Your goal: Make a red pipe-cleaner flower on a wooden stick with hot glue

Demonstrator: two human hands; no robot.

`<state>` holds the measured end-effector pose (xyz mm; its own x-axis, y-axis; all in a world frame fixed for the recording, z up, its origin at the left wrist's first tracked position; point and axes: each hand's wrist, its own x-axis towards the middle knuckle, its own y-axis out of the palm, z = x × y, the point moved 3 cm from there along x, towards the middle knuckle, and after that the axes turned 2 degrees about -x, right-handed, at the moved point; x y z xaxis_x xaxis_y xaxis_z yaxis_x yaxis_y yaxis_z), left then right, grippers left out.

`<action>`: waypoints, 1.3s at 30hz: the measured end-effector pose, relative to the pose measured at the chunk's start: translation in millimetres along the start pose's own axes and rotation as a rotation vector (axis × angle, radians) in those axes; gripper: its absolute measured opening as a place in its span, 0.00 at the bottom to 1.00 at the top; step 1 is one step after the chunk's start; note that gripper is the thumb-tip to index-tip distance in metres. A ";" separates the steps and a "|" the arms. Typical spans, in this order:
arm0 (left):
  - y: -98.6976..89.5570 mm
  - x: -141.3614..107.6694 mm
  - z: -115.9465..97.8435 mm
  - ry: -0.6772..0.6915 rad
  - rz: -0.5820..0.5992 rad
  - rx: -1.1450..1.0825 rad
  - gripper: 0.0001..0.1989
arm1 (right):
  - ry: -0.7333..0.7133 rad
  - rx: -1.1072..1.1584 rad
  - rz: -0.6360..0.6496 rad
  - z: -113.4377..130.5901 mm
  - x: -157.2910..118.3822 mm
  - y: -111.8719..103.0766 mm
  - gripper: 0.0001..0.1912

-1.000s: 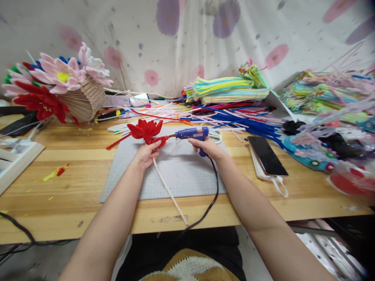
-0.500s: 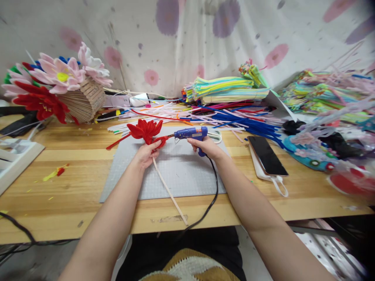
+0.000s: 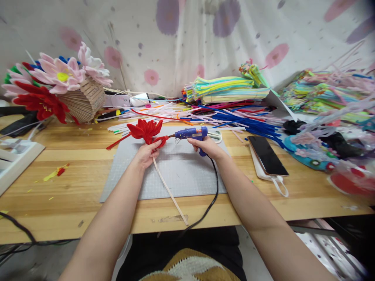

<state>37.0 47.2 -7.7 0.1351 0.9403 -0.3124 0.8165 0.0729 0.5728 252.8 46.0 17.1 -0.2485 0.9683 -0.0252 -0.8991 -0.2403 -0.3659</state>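
Note:
My left hand (image 3: pixel 147 155) is closed around the base of a red fuzzy flower (image 3: pixel 145 130), whose pale stem (image 3: pixel 170 191) slants down toward the table's front edge. A looped red petal (image 3: pixel 161 141) sticks out to the right of my fingers. My right hand (image 3: pixel 205 146) grips a blue glue gun (image 3: pixel 190 134) by its handle. The gun points left, its nozzle at the tip of the red petal. Both hands are above a grey cutting mat (image 3: pixel 181 179).
Pipe cleaners (image 3: pixel 249 123) lie behind the mat, with bundles (image 3: pixel 225 88) above. A flower basket (image 3: pixel 88 99) lies back left, a power strip (image 3: pixel 17 160) at left. A phone (image 3: pixel 268 156) is right of the mat. The gun's black cord (image 3: pixel 216 191) hangs over the front edge.

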 end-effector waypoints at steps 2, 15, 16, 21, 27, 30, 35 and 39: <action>0.1 -0.1 -0.2 0.000 -0.001 0.001 0.06 | 0.006 -0.006 -0.009 -1.8 0.2 -1.7 0.22; -2.6 2.2 1.0 -0.004 -0.003 -0.012 0.06 | 0.012 0.000 -0.025 -3.6 0.6 -4.8 0.22; -2.8 2.4 1.1 -0.004 -0.003 -0.012 0.06 | 0.016 -0.003 -0.030 -3.5 0.5 -5.3 0.22; -2.7 2.3 0.9 0.004 0.007 -0.014 0.06 | 0.011 -0.006 -0.007 -1.6 -0.6 -3.6 0.22; -1.3 1.2 0.1 -0.009 0.002 -0.015 0.07 | 0.019 0.004 -0.020 -6.2 1.4 -5.8 0.22; -1.1 1.7 0.2 -0.005 0.002 -0.009 0.07 | 0.014 0.008 -0.022 -4.7 0.5 -5.3 0.22; -1.1 1.4 1.0 0.007 0.007 0.026 0.06 | -0.037 0.091 0.041 3.1 -1.8 3.5 0.19; -0.7 0.6 0.7 0.026 0.011 0.049 0.04 | -0.025 0.114 0.048 4.1 -0.5 6.4 0.18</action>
<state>37.0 47.6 -8.8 0.1304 0.9493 -0.2859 0.8415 0.0465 0.5383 245.7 43.7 18.6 -0.3002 0.9537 -0.0164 -0.9207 -0.2943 -0.2564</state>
